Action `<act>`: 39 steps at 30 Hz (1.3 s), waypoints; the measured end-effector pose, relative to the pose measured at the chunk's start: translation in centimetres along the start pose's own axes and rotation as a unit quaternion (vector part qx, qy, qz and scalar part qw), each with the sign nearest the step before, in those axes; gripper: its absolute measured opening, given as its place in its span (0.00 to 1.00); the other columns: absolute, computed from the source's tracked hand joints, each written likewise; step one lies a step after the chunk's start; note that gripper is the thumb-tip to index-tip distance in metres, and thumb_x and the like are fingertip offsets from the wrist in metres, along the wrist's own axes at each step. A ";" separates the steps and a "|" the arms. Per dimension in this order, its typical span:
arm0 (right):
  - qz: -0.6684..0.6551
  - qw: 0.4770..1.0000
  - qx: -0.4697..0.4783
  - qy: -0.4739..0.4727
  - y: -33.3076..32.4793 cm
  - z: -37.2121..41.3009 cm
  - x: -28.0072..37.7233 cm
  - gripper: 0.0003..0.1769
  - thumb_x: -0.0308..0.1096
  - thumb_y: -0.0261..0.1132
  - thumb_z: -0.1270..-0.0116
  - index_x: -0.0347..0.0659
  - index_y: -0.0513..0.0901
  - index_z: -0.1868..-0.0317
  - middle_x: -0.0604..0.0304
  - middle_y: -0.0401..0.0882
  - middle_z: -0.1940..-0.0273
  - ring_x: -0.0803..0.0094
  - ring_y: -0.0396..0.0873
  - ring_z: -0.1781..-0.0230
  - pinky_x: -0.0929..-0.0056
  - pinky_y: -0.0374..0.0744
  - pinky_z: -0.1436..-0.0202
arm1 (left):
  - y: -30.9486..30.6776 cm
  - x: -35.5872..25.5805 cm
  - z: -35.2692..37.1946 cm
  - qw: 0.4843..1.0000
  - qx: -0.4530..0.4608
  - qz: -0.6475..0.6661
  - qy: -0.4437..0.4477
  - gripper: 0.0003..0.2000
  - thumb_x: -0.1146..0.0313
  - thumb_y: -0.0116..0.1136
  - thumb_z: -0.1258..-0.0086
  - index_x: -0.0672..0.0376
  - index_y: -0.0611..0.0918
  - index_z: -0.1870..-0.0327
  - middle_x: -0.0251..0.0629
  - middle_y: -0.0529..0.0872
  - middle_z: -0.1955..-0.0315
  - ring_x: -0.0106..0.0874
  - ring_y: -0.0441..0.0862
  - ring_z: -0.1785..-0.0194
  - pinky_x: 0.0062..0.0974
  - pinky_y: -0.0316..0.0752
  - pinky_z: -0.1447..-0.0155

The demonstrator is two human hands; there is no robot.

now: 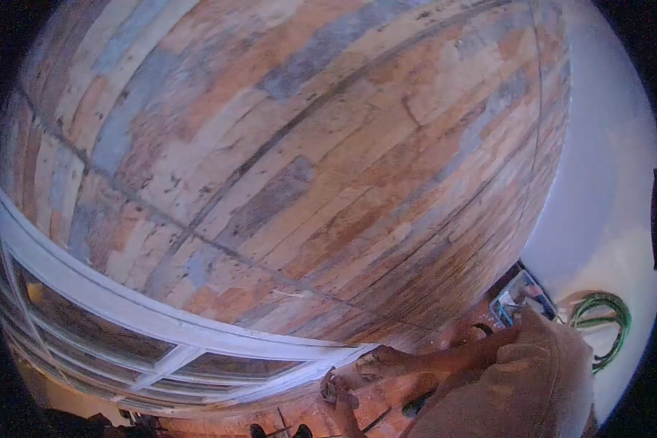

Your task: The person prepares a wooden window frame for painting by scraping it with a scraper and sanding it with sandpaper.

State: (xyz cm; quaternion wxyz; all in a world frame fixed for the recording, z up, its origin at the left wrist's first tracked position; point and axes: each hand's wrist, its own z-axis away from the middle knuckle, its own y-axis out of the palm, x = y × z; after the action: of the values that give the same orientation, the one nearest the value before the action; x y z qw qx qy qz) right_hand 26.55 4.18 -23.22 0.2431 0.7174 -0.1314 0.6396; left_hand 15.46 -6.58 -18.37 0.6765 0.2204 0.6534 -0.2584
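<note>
My right hand [387, 360] reaches in from the right and is closed around a small pale item [369, 366] beside the white frame [263, 347]. Just below and left of it, my left hand [339, 398] is closed on a small greyish object [333, 385]. Both items are too small and blurred to name. The hands are close together near the lower end of the frame, under the edge of a patchwork wood-look surface [343, 182].
A blue-edged container [504, 306] with several items inside stands at the right. Beside it lies a coiled green hose [624, 328] on a pale surface. White-barred glass panes [226, 365] run along the lower left. Two dark shoe tips [299, 431] show at the bottom edge.
</note>
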 end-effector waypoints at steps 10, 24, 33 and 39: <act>-0.122 0.982 0.078 0.119 0.5 2.0 4.4 0.13 0.36 0.61 0.41 0.38 0.78 0.58 0.63 0.77 0.64 0.79 0.71 0.61 0.77 0.71 0.56 | -1.7 -3.1 1.3 0.990 0.029 0.130 -0.055 0.08 0.72 0.59 0.42 0.61 0.78 0.62 0.32 0.78 0.77 0.21 0.74 0.74 0.17 0.68 0.74; -0.005 0.993 0.032 0.114 3.9 2.2 12.8 0.22 0.35 0.53 0.37 0.40 0.67 0.42 0.52 0.70 0.46 0.63 0.70 0.47 0.65 0.66 0.42 | -4.3 -7.2 0.4 0.992 0.057 0.103 -0.047 0.08 0.72 0.58 0.41 0.64 0.78 0.61 0.35 0.80 0.69 0.26 0.78 0.65 0.21 0.74 0.61; 0.357 0.887 -0.165 -0.241 9.2 1.1 25.3 0.37 0.19 0.57 0.51 0.36 0.56 0.37 0.45 0.56 0.38 0.54 0.59 0.38 0.64 0.61 0.37 | -5.4 -13.3 -4.0 0.961 0.159 0.157 0.160 0.09 0.70 0.54 0.39 0.62 0.70 0.61 0.51 0.79 0.64 0.42 0.78 0.56 0.36 0.77 0.56; 0.420 0.798 -0.340 -0.268 13.4 -3.0 23.9 0.50 0.17 0.61 0.65 0.32 0.50 0.35 0.44 0.49 0.35 0.51 0.52 0.35 0.62 0.57 0.35 | -9.9 -12.5 -6.4 0.922 0.257 0.180 0.227 0.11 0.73 0.57 0.42 0.61 0.68 0.62 0.51 0.79 0.67 0.44 0.80 0.63 0.38 0.78 0.58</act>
State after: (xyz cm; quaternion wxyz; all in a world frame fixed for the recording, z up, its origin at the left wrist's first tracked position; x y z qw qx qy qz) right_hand 20.84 -2.75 2.88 0.1337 0.6062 -0.6884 0.3751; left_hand 4.04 -9.39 -5.79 0.4652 0.5537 0.6498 -0.2340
